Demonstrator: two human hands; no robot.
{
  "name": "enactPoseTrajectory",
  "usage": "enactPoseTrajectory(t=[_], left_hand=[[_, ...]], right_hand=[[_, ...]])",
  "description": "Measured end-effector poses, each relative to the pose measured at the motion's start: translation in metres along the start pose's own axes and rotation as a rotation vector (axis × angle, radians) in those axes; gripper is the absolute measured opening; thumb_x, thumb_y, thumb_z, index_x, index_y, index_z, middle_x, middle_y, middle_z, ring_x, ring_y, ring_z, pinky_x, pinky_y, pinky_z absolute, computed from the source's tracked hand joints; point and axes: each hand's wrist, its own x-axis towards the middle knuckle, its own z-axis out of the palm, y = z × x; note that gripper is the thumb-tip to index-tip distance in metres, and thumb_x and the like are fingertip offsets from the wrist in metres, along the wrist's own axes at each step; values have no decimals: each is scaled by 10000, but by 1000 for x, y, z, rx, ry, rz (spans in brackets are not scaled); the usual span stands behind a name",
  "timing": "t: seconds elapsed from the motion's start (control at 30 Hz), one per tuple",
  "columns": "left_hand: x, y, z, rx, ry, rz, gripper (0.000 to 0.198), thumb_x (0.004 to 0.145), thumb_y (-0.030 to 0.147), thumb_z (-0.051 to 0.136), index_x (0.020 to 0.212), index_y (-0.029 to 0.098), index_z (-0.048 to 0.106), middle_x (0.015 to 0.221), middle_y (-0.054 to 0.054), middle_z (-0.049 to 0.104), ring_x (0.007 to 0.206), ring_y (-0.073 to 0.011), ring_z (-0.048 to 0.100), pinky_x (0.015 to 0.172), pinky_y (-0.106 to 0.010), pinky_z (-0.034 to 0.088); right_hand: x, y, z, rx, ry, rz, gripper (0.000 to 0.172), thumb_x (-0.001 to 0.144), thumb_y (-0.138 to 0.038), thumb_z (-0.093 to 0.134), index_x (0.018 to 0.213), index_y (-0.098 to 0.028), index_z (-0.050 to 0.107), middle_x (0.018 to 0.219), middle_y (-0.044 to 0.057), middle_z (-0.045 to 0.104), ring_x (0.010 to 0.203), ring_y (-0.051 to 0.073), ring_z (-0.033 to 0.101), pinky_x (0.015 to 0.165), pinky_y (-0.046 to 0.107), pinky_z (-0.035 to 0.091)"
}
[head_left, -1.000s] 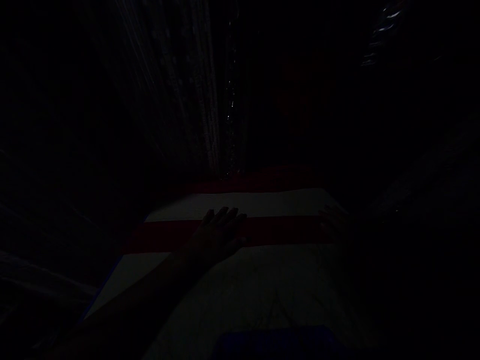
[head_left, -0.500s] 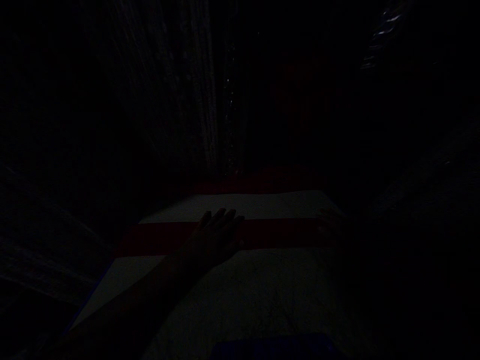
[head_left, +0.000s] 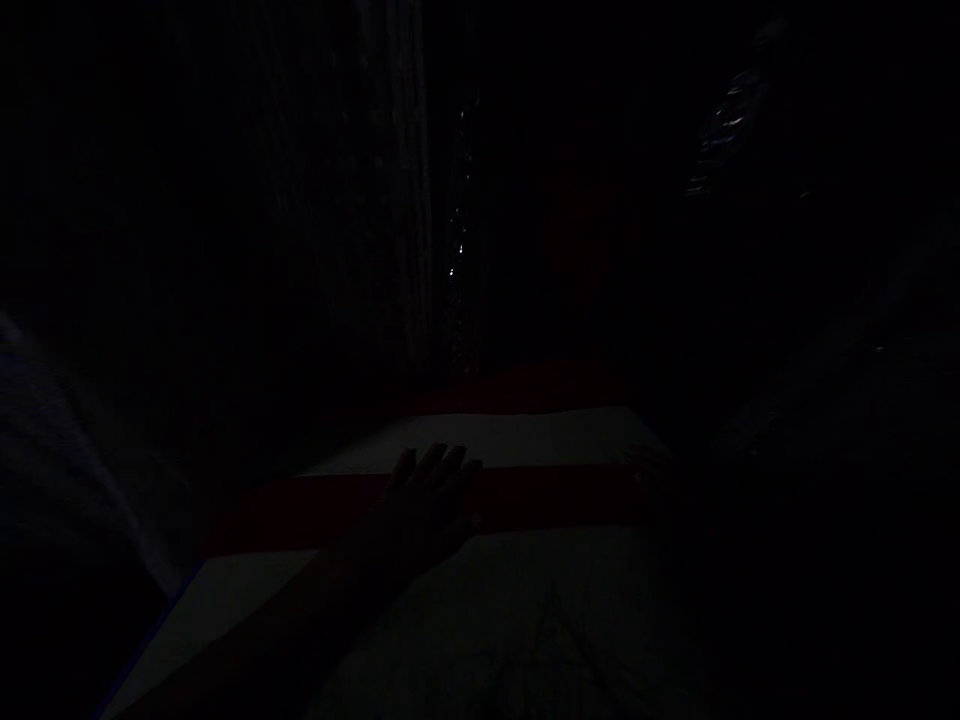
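In near darkness, my left hand (head_left: 420, 515) lies flat with fingers stretched out over a red band (head_left: 555, 498) that crosses a pale flat surface (head_left: 517, 440). Nothing shows in its grasp. My right hand (head_left: 651, 478) is very dim at the right side of the same surface, its fingertips faintly showing as stretched out near the red band. Shadow hides the rest of that hand and its arm. I cannot tell what the banded thing is. Dark lines (head_left: 555, 630) mark its near part.
A blue edge (head_left: 150, 640) runs along the left side of the pale surface. Beyond its far red edge (head_left: 525, 390), small glints (head_left: 459, 240) form an upright line. Shiny wrinkled material (head_left: 727, 120) catches light at upper right. A greyish surface (head_left: 67, 430) stands at left.
The pale surface and both hands sit slightly lower in view. The blue patch at the bottom has left the view. The picture is darker; my left hand stays flat on the band.
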Motion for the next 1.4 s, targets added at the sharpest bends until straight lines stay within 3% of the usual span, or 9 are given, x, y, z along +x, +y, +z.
enactPoseTrajectory(t=[0.13,0.27,0.47,0.57,0.8,1.07,1.2,1.3,1.4], left_hand=[[1,-3,5,18,49,12,688,1051,679,304,1648,362,180,1697,-11,127,1559,-394,155,1213,-696,139],[3,-11,15,57,139,56,667,1056,641,361,1640,405,141,1689,-3,175,1542,-387,233,1228,-654,155],[7,-23,33,173,237,91,655,1066,591,381,1640,410,121,1678,-5,225,1517,-370,310,1225,-630,171],[8,-24,38,222,298,98,682,1043,618,423,1637,413,157,1669,-17,265,1499,-375,347,1230,-620,152],[7,-20,30,205,235,83,668,1054,605,386,1627,460,76,1672,30,238,1516,-349,324,1252,-609,102],[9,-23,26,238,228,134,697,1056,610,398,1647,409,88,1673,4,266,1499,-326,362,1264,-543,72],[12,-18,19,262,234,80,672,1051,597,409,1637,455,112,1683,22,227,1512,-388,308,1232,-623,-1],[11,-15,20,270,239,107,658,1069,556,392,1648,417,113,1687,19,211,1527,-347,289,1246,-553,-59],[9,-15,24,274,254,146,670,1078,541,389,1660,351,115,1686,-13,219,1531,-310,291,1250,-492,-96]], right_hand=[[17,3,-14,-70,-42,-54,336,1005,-401,605,1294,-231,620,1358,103,587,1204,249,595,1000,456,531],[28,5,-23,-137,-70,-77,372,994,-415,619,1312,-222,610,1381,112,575,1208,256,590,1012,477,525],[29,0,-24,-185,-118,-76,410,997,-429,610,1355,-230,589,1457,117,525,1283,280,543,1080,528,469],[30,0,-22,-192,-137,-81,383,998,-414,614,1333,-228,600,1422,116,553,1246,271,567,1045,514,498],[35,6,-14,-178,-187,-86,401,991,-422,621,1347,-240,595,1460,113,529,1298,286,533,1083,534,462],[43,6,-12,-93,-308,-140,422,980,-428,637,1363,-257,587,1473,111,521,1327,301,513,1087,552,458],[49,-13,-9,-55,-367,-195,522,997,-486,588,1479,-301,507,1572,103,449,1420,321,442,1167,590,364],[54,-42,-3,-15,-441,-250,590,1033,-551,460,1590,-408,329,1645,12,363,1508,320,337,1213,615,283],[54,-64,4,102,-623,-319,630,1053,-576,367,1629,-358,234,1675,15,267,1548,316,252,1236,633,216]])
